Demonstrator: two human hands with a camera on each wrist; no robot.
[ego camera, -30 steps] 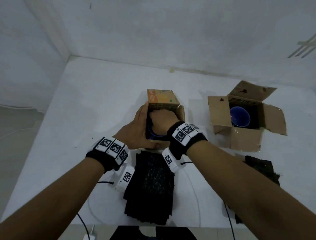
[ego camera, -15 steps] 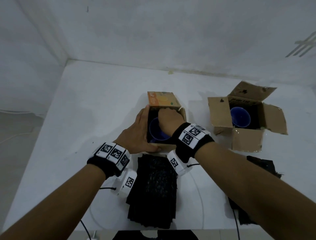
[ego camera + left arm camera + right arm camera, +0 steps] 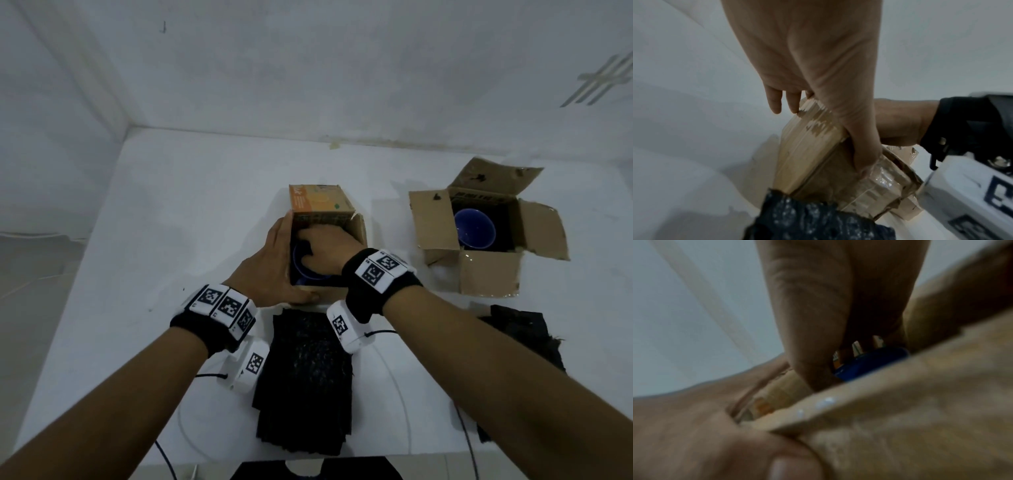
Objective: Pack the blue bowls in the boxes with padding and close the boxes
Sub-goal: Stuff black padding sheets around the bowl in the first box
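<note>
A small cardboard box (image 3: 357, 227) with an orange back flap (image 3: 318, 202) stands at the table's middle. My left hand (image 3: 270, 267) lies flat against its left wall, fingers straight, thumb along the front edge; the left wrist view shows that hand (image 3: 807, 65) on the box (image 3: 807, 154). My right hand (image 3: 325, 246) is inside the box, fingers and thumb curled on a blue bowl (image 3: 301, 270). In the right wrist view the bowl (image 3: 869, 363) shows between thumb and fingers, behind the box wall (image 3: 900, 394). A second blue bowl (image 3: 474, 229) sits in the open box (image 3: 489, 274) at the right.
A stack of black padding sheets (image 3: 305, 383) lies just in front of the small box, between my forearms. More black padding (image 3: 524, 339) lies before the right box. The white table (image 3: 171, 222) meets white walls at the back and left.
My right hand has slid from the bowl's right rim back over the bowl, hiding most of it. The left hand stays against the box.
</note>
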